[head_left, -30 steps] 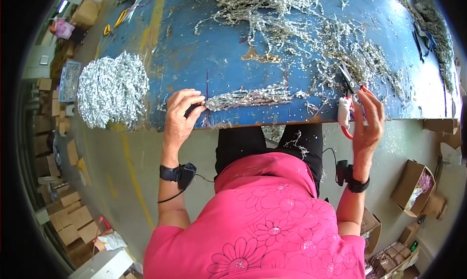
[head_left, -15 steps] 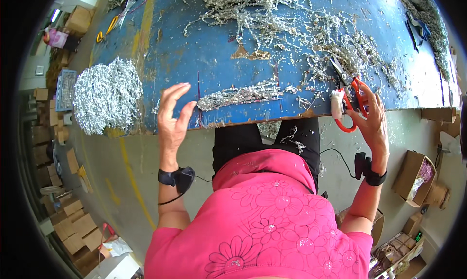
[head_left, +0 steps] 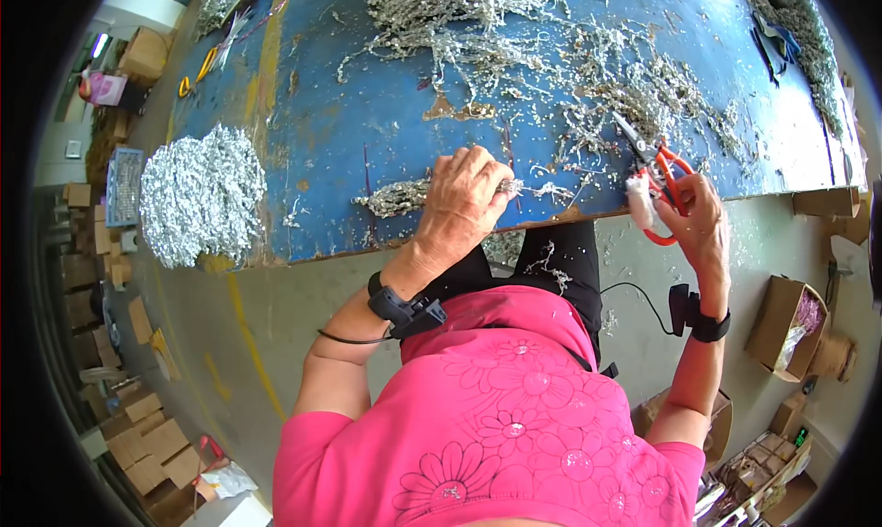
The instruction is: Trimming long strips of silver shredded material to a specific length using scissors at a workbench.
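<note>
My left hand (head_left: 467,192) is closed round the right part of a silver tinsel bundle (head_left: 397,199), which lies near the table's front edge. The left end of the bundle shows beyond my wrist; the part under my fingers is hidden. My right hand (head_left: 700,216) grips the orange-handled scissors (head_left: 663,173), whose blades point up and to the left over the table. White wrapping covers one of the scissor handles. Loose silver strands (head_left: 657,95) lie just beyond the blades. Dark marks cross the table near both ends of the bundle.
The blue table (head_left: 340,113) carries a large tinsel heap (head_left: 459,12) at the back and a thick silver bundle (head_left: 204,196) at the left. Yellow-handled scissors (head_left: 198,74) lie far left. Cardboard boxes (head_left: 788,329) stand on the floor to the right.
My left hand has moved right from the bundle's left end and closed on its right part. My right hand still holds the scissors, which are less widely spread at the handles.
</note>
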Motion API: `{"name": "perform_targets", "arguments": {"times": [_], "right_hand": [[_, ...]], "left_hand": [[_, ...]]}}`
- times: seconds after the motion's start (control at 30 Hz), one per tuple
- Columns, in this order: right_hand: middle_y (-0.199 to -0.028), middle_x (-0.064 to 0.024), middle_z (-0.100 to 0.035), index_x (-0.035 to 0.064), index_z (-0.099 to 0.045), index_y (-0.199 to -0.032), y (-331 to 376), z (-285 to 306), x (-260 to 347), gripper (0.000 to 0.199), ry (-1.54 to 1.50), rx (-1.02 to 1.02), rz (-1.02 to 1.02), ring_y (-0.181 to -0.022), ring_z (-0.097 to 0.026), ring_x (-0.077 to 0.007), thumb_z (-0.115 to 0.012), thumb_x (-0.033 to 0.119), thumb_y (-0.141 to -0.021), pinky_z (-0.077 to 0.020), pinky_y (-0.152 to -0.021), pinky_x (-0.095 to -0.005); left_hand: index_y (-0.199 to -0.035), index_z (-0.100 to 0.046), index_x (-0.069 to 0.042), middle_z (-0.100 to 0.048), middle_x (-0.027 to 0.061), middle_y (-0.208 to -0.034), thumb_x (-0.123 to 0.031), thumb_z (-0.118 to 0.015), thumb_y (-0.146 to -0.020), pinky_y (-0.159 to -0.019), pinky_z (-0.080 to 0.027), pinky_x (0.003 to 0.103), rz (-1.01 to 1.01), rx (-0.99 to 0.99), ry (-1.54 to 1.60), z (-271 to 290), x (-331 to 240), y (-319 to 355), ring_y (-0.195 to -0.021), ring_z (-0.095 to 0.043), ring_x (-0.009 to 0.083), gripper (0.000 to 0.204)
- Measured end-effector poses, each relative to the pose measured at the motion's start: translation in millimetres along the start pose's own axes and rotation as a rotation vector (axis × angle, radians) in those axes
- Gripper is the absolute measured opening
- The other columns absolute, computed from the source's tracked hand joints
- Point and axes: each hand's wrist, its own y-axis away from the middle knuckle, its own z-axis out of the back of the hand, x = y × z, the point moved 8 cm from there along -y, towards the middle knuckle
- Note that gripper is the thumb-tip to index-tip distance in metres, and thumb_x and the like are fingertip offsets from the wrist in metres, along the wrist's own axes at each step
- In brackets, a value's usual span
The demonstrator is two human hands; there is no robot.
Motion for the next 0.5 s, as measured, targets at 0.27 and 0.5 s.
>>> {"name": "perform_targets", "arguments": {"times": [0.27,0.5], "right_hand": [[-0.085,-0.0061,-0.064,0.0023,-0.057,-0.108,23.4,12.7,-42.1,0.032,-0.319,-0.091,-0.203,-0.074,-0.062,-0.0121,-0.071,0.011,-0.081,-0.0508,-0.068,-0.0277],[-0.077,-0.0011,-0.061,-0.0001,-0.064,-0.099,57.4,-48.0,19.9,0.038,-0.994,0.313,-0.138,-0.065,-0.056,-0.0084,-0.079,0.019,-0.069,-0.0447,-0.06,-0.0227]], "left_hand": [[-0.091,-0.057,-0.012,-0.057,0.0023,-0.09,-0.006,-0.071,-0.077,-0.08,-0.04,0.037,-0.013,-0.123,0.193,10.8,2.8,-4.9,-0.088,-0.057,0.0224,0.021],[-0.097,-0.06,-0.009,-0.063,0.0046,-0.09,-0.007,-0.067,-0.086,-0.081,-0.044,0.034,0.12,-0.104,0.298,22.4,5.8,-5.8,-0.084,-0.055,0.023,0.014]]}}
